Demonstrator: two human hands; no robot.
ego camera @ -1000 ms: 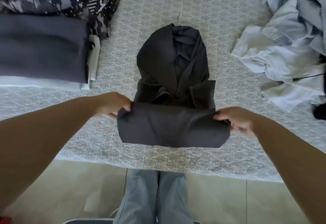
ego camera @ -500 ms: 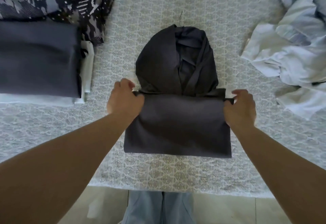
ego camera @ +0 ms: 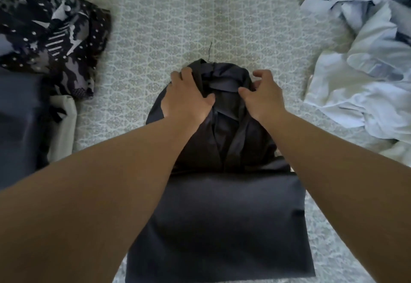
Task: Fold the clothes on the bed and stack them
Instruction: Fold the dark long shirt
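Already half folded, the dark hooded jacket (ego camera: pixel 222 216) lay at the bed's (ego camera: pixel 200 15) near edge; left hand (ego camera: pixel 186 98) and right hand (ego camera: pixel 262 98) gripped its hood end, which risked slipping loose and undoing the fold.

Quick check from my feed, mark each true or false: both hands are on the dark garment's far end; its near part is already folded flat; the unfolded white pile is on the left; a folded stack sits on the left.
1. Both hands are at the dark garment's far end. True: left hand and right hand are there.
2. Its near part is folded flat. True.
3. The rumpled white pile lies left. False: the white pile lies right.
4. The folded stack sits right. False: the folded stack sits left.
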